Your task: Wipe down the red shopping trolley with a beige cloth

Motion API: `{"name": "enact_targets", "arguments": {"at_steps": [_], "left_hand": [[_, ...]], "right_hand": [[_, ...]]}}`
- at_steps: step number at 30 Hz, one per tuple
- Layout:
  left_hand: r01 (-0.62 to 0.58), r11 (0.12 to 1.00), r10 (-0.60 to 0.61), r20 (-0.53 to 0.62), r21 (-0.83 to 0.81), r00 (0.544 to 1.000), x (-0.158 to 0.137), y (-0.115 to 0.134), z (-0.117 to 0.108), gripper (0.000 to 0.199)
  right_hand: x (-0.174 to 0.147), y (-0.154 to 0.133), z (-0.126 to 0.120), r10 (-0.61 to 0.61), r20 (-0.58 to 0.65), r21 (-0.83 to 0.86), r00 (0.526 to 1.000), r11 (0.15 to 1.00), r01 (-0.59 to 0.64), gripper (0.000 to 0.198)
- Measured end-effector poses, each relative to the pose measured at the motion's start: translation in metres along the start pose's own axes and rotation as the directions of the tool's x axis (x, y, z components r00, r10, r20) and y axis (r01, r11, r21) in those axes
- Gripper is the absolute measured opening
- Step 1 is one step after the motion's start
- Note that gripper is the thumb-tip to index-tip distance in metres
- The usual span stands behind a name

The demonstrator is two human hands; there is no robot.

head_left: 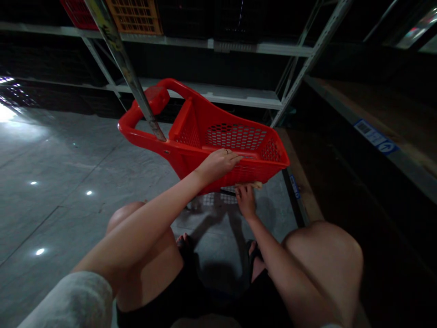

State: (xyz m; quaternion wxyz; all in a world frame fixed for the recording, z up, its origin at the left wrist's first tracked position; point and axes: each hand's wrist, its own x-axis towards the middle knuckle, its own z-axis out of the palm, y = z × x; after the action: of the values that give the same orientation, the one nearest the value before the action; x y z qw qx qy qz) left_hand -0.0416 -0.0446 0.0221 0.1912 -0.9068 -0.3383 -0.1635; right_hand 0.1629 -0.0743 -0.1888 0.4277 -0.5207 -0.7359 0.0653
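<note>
A red plastic shopping cart (235, 107) with honeycomb-shaped holes in its walls stands in front of my bent knees. My left hand (221, 164) is closed over the near rim of its basket, fingers curling inward. Lower down, my right hand (245, 199) is closed on a tan cloth (257, 185) at the underside of the basket's near wall. Part of the cloth is hidden behind the fingers. A dark bar (228, 192) of the cart's lower frame shows just left of the right hand.
A worn metal post (126, 68) rises across the cart's handle side. Behind stands a white metal shelf (191, 42) with an orange crate (135, 17) and a red crate (80, 12). Wooden-edged shelving (344, 102) with blue labels runs along the right. The grey floor (68, 168) is smooth.
</note>
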Motion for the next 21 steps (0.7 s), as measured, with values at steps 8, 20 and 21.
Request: {"name": "enact_targets", "arguments": {"at_steps": [8, 20, 21], "left_hand": [[0.26, 0.962, -0.251, -0.096, 0.087, 0.963, -0.013, -0.015, -0.029, 0.036], [0.143, 0.981, -0.145, 0.007, 0.128, 0.989, -0.002, -0.008, -0.016, 0.027], [0.133, 0.982, -0.134, -0.002, 0.137, 0.991, -0.002, -0.008, -0.015, 0.026]], "right_hand": [[0.083, -0.038, -0.057, -0.062, -0.48, -0.001, 0.875, 0.997, 0.071, 0.014], [0.034, -0.022, 0.016, 0.021, -0.236, 0.029, 0.972, 0.999, -0.015, 0.012], [0.026, -0.022, 0.019, 0.031, -0.193, 0.035, 0.981, 0.999, -0.025, 0.008]]}}
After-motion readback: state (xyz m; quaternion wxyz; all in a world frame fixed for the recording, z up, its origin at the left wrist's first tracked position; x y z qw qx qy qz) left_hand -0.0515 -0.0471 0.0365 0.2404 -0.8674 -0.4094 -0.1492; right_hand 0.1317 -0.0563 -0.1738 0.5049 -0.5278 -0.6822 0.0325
